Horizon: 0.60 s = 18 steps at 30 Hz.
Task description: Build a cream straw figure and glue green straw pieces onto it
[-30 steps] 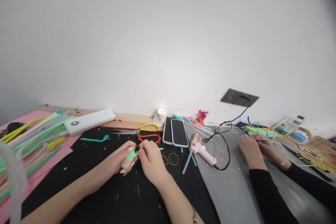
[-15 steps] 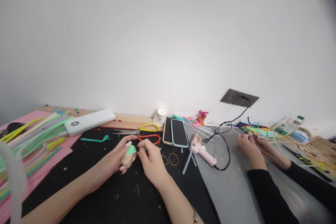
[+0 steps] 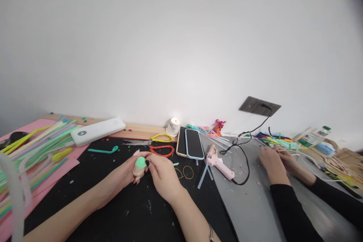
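Above the black mat (image 3: 113, 204), our left hand (image 3: 124, 172) grips a cream piece (image 3: 137, 171) with a green cap (image 3: 140, 162) already seated on top, our right hand (image 3: 163, 172) pinching that cap, perhaps not yet fixed, while the straws (image 3: 42, 143) lie unused.

Small cream-coloured piece (image 3: 138, 169) with mint-green top, roughly upright, just above the black mat (image 3: 133, 211), front centre.
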### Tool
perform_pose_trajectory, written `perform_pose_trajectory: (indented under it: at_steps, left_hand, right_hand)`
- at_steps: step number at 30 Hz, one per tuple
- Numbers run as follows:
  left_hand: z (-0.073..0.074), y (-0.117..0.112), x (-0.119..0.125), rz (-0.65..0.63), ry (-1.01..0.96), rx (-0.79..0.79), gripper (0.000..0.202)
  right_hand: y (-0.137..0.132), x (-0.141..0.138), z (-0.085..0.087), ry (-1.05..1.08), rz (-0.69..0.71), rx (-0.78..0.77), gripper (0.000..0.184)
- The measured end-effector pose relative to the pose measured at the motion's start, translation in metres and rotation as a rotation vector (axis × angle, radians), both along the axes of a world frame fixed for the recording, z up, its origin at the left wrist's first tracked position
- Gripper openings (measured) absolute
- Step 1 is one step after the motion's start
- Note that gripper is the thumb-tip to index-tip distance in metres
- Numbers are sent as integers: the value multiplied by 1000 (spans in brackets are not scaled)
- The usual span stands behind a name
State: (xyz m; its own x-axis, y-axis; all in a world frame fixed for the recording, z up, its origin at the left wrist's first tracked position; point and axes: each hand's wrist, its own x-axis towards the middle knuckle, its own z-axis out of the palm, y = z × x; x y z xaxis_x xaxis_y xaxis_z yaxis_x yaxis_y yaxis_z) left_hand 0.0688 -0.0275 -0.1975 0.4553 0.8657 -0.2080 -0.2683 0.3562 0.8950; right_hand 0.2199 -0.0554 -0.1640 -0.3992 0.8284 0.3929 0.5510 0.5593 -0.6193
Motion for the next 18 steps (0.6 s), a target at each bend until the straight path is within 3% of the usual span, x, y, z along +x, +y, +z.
perform_pose_trajectory:
  at_steps: [5,9,13,18]
  left_hand:
    - [-1,-1,-3,-4,9,55,33]
    - [0,-3,-4,-13,-16,89,37]
    - [6,-7,-4,-1,-49,41,28]
    - [14,-11,-7,9,-57,26,23]
  right_hand:
    - [0,0,1,-28,-8,0,23]
    - [0,1,-2,5,-93,-31,14]
    - [2,2,-2,66,-188,-69,12]
    - [5,5,-2,174,-192,-139,14]
